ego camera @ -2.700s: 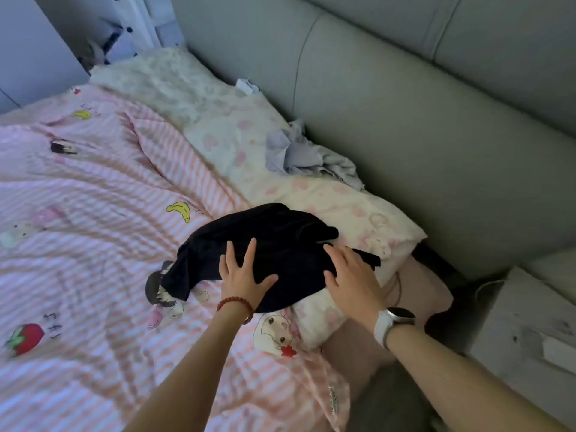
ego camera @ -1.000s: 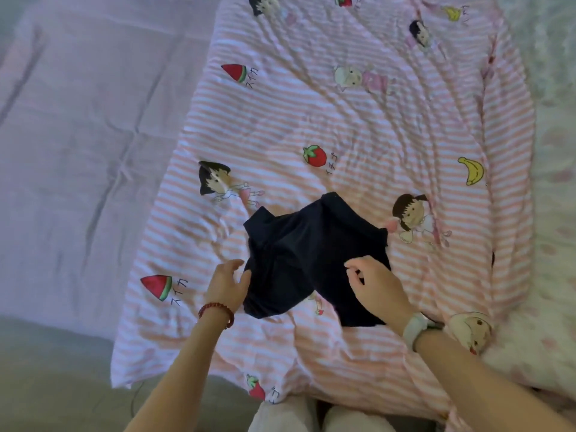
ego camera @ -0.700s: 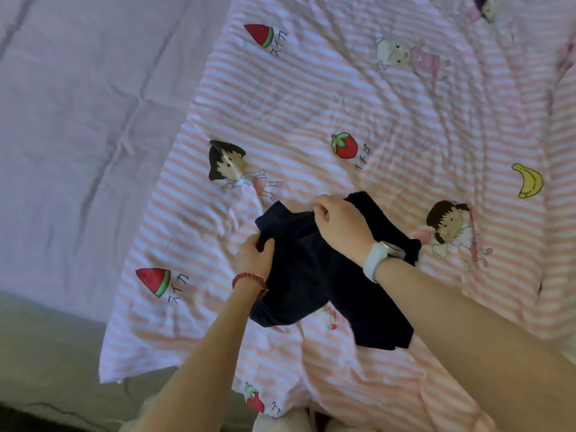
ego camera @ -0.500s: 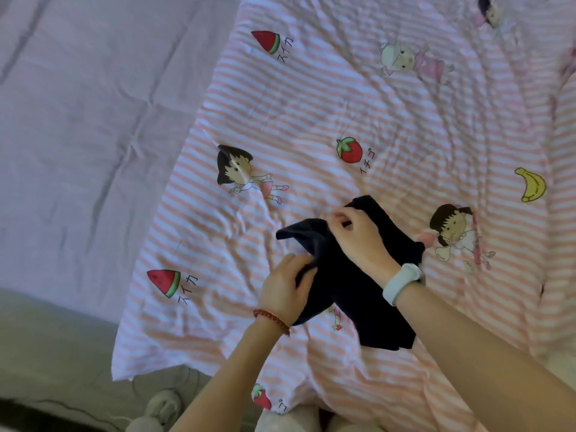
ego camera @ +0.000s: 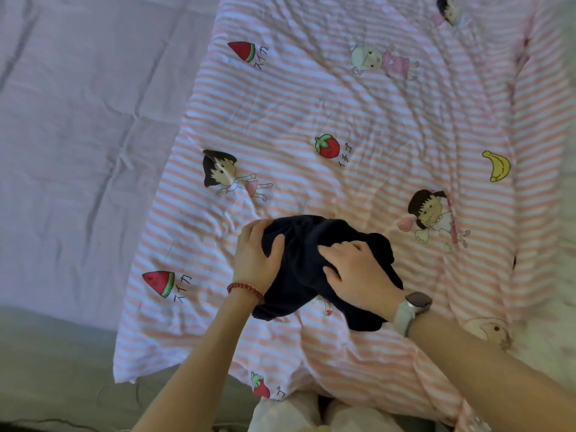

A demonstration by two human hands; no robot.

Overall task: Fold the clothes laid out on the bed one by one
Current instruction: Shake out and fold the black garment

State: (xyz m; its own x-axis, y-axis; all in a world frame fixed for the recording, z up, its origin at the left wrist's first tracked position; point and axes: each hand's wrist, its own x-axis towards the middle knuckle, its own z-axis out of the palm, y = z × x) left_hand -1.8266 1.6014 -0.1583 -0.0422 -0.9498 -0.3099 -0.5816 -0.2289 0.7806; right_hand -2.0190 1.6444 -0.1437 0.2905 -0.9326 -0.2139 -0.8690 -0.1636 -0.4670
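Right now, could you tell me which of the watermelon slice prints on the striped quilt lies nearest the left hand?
The lower watermelon slice print, just left of the left hand with the red bead bracelet. The other watermelon print sits far up the pink-and-white striped quilt.

- My left hand [ego camera: 254, 258] is gripping the garment [ego camera: 299, 244], fingers hooked over its far edge, thumb on top.
- My right hand [ego camera: 358, 271] is pinching a fold mid-garment, fingers curled.
- Both forearms are reaching forward, wrists close together.
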